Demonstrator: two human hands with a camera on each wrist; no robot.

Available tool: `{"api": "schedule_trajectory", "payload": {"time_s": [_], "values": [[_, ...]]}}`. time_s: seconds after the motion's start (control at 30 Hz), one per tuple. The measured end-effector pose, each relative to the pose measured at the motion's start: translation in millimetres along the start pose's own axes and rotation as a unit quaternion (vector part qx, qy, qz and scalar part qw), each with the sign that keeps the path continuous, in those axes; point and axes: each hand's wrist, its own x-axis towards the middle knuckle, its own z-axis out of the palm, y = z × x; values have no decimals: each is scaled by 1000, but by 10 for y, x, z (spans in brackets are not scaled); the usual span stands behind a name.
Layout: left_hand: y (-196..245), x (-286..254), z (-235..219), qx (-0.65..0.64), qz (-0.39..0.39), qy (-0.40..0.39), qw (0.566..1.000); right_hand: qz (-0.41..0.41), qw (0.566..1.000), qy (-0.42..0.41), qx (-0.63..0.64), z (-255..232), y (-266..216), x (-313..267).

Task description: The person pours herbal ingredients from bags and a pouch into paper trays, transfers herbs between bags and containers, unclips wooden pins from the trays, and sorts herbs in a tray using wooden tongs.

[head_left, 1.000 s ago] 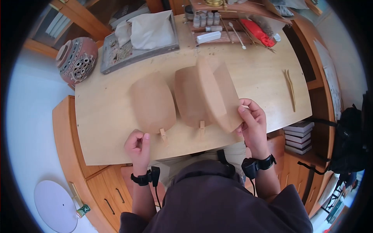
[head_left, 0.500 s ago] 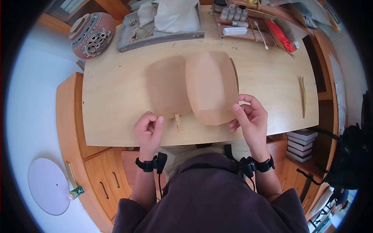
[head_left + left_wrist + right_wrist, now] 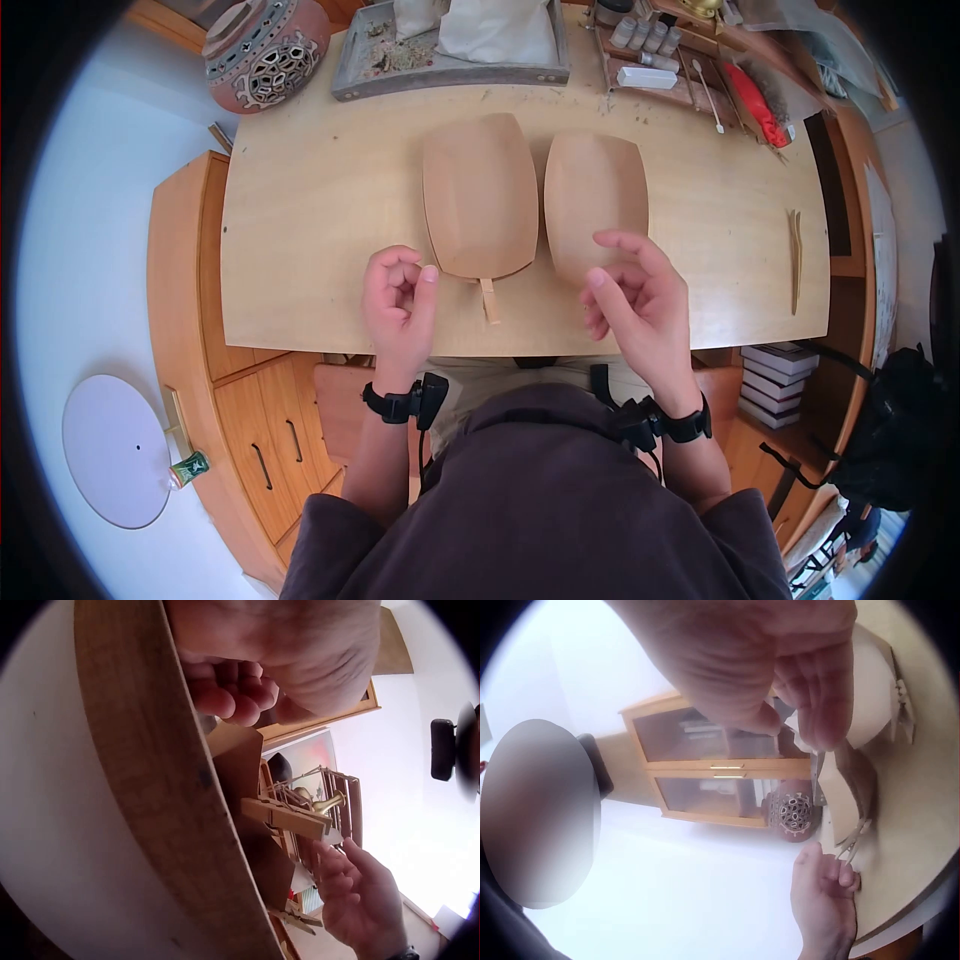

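Two brown, curved-sided pieces lie side by side on the table in the head view: the left piece (image 3: 480, 195) and the right piece (image 3: 597, 190). A wooden clothespin (image 3: 489, 300) sticks out from the left one's near edge. In the left wrist view, one clothespin (image 3: 285, 816) stands closer and another clothespin (image 3: 298, 919) lies beyond it. My left hand (image 3: 398, 305), loosely curled and empty, is left of the first clothespin. My right hand (image 3: 640, 305) hovers over the right piece's near edge, fingers relaxed and apart, covering that end.
Behind lie a grey tray (image 3: 450, 84) with white cloth, a patterned pot (image 3: 265, 60) and a small rack (image 3: 640, 95) with bottles. A red item (image 3: 755, 105) is at the back right. Golden tweezers (image 3: 795, 262) rest near the right edge.
The brown piece that my right hand held is out of its fingers, and the hand is more open. The head view has shifted, so the table sits higher in it. My left hand stays empty.
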Motion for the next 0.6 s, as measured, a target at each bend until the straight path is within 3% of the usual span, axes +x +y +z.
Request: {"api": "schedule_trajectory", "payload": {"time_s": [0.27,0.33,0.37,0.6], "values": [[-14,8,6,11,16,-8,1000,85,994,29,-60,-249,203,-332],[-15,6,2,7,18,-10,1000,170,977,-23,-129,-240,180,-359],[-6,4,-1,14,16,-11,1000,162,974,-34,-157,-218,218,-364],[-14,2,-6,10,13,-16,1000,252,964,-78,-37,-110,340,-248]]}}
